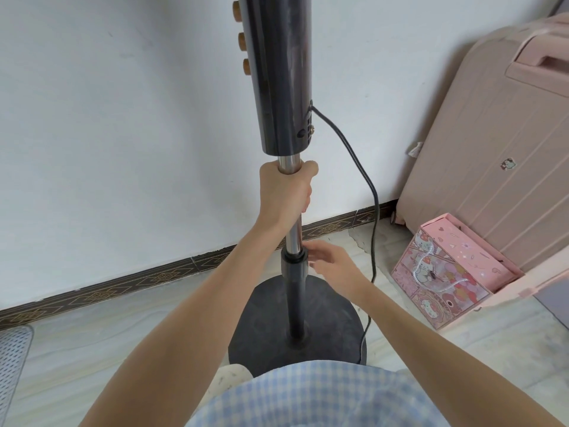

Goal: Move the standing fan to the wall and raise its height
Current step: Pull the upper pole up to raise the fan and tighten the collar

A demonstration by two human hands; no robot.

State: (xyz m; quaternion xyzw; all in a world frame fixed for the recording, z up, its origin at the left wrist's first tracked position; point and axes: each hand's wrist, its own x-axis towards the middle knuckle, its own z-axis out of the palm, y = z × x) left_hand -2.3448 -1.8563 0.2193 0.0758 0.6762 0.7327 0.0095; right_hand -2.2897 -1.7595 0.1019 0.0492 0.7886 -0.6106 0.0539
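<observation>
Standing fan point(278, 72): upright on the floor point(129, 322), close against the white wall point(123, 134). Only the stand showed; the head was out of view above.

Control column: dark, glossy cylinder with three round brown knobs point(239, 40) in a row on its left side.

Chrome tube point(294, 232): smooth, shiny, round; it ran down from under the column into a black collar point(295, 266).

Lower post point(296, 312): matt black, fixed in the centre of a round, flat, dusty black base point(271, 322).

Power cord point(369, 192): black, leaving the column's lower right side, hanging in a loose curve and passing the right edge of the base.

Left hand point(284, 192): wrapped round the chrome tube just beneath the column, fingers curled about the metal, thumb on the right side.

Right hand point(332, 268): beside the collar on its right, fingers loosely spread and relaxed, tips at or just touching the collar; they clasped nothing.

Floor: pale, wavy-grained tile, with a dark patterned skirting strip point(147, 277) along the foot of the wall.

Suitcase point(492, 143): pink, ribbed hard shell, leaning in the right corner.

Gift box point(443, 272): pink, cartoon-cat print, rope handle, on the floor in front of the suitcase.

Mat point(12, 362): grey, perforated, at the left edge of the floor.

Garment point(308, 399): blue-and-white check fabric at the bottom edge.
</observation>
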